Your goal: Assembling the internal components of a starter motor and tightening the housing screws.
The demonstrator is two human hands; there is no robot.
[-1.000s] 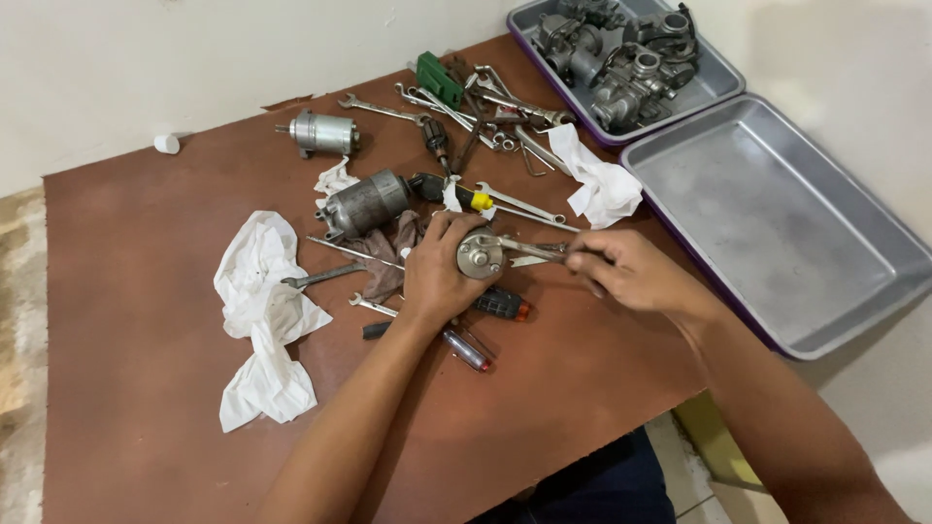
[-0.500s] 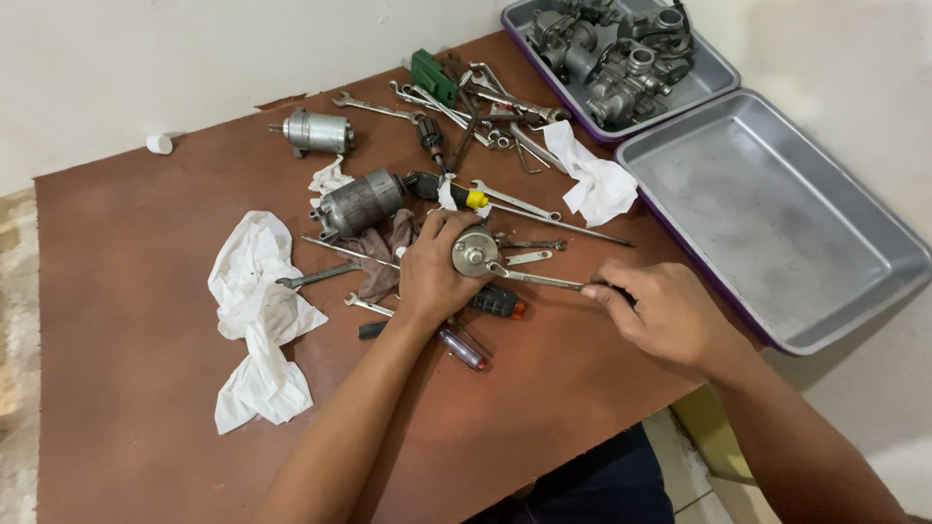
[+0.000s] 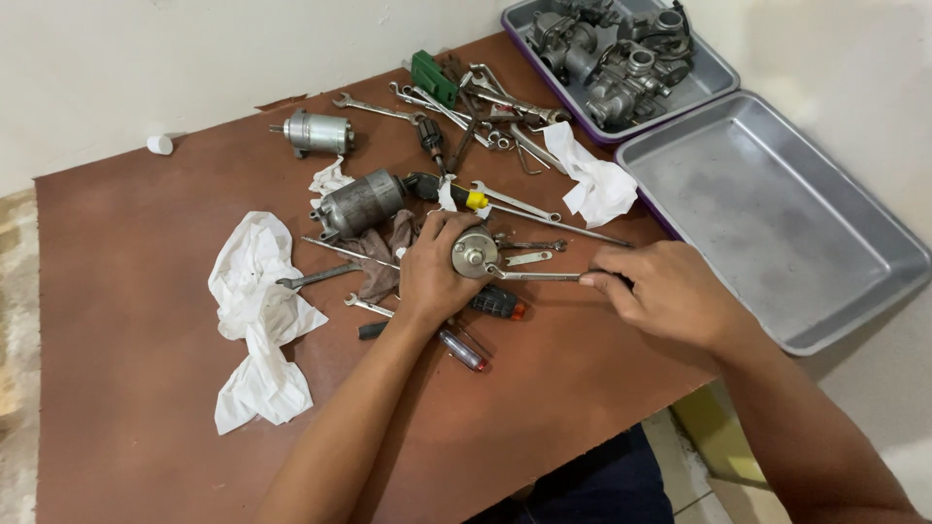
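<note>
Head view: two trays (image 3: 777,209), two cylindrical motors (image 3: 361,203), two white rags (image 3: 257,311); left hand (image 3: 434,277) grips one round metal part (image 3: 474,252) mid-table; right hand (image 3: 665,291) is closed on one wrench (image 3: 534,277) whose head meets that part.

matt brown table (image 3: 146,388), metal wrench (image 3: 539,277)

Two hands: left hand (image 3: 434,277), right hand (image 3: 663,291). Two metal trays at 1–3 o'clock: far tray (image 3: 714,70), near tray (image 3: 777,213). Two cylindrical motors at 11 o'clock: small motor (image 3: 316,133), larger motor (image 3: 361,203). Three white rags: big rag (image 3: 254,311), small rag (image 3: 330,179), right rag (image 3: 594,184). One round metal part (image 3: 475,252). Spanners in the 12 o'clock heap too tangled to count.
</note>
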